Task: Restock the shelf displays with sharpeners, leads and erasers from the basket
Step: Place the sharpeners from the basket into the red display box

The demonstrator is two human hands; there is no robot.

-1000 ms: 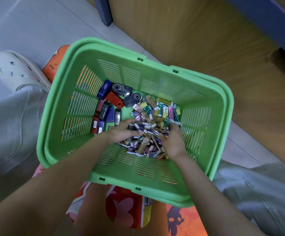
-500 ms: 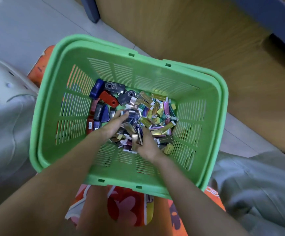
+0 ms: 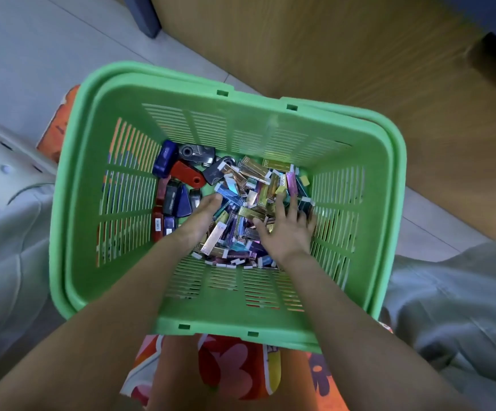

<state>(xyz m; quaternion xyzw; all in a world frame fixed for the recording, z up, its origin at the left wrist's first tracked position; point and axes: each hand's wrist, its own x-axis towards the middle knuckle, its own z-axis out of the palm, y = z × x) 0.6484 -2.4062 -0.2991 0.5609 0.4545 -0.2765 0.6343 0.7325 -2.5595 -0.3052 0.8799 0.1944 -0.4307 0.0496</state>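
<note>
A green plastic basket (image 3: pixel 226 324) sits between my knees. Its bottom holds several dark, blue and red sharpeners (image 3: pixel 187 175) on the left and a heap of shiny lead packs (image 3: pixel 251 179) on the right. Both my hands are down in the heap. My left hand (image 3: pixel 202 213) lies flat along the heap's left side, fingertips touching a blue pack. My right hand (image 3: pixel 288 229) rests on top of the packs with its fingers spread. Neither hand visibly grips anything.
A wooden shelf base (image 3: pixel 359 54) rises just beyond the basket. My grey trouser legs (image 3: pixel 448 307) flank the basket, a pale clog (image 3: pixel 0 161) shows at left, and an orange flowered mat (image 3: pixel 235 369) lies underneath on the tiled floor.
My right hand has slid to the right across the packs and spread its fingers. The left hand stays at the heap's left side. The packs have shifted about.
</note>
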